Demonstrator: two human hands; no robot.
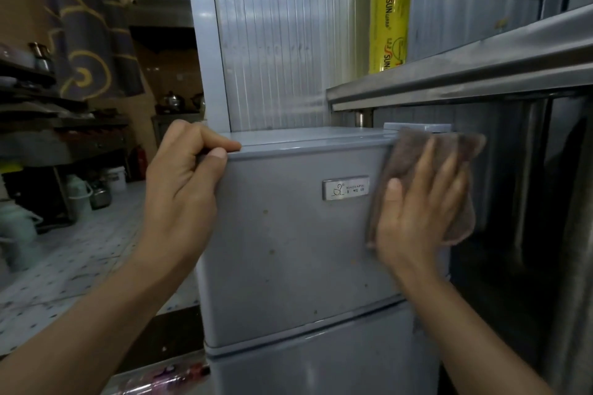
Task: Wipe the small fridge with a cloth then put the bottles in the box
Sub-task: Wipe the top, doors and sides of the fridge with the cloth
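I'm pressing the brown cloth [417,157] flat under my spread right hand [417,218] at the fridge [288,250] door's upper right; unwiped door is lying leftward, where my left hand [183,183] is curling over the top corner.

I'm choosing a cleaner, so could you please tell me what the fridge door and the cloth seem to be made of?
Fridge door: probably painted metal or plastic, smooth grey semi-gloss with soft reflections. Cloth: brown, soft, fuzzy fabric, perhaps microfibre.
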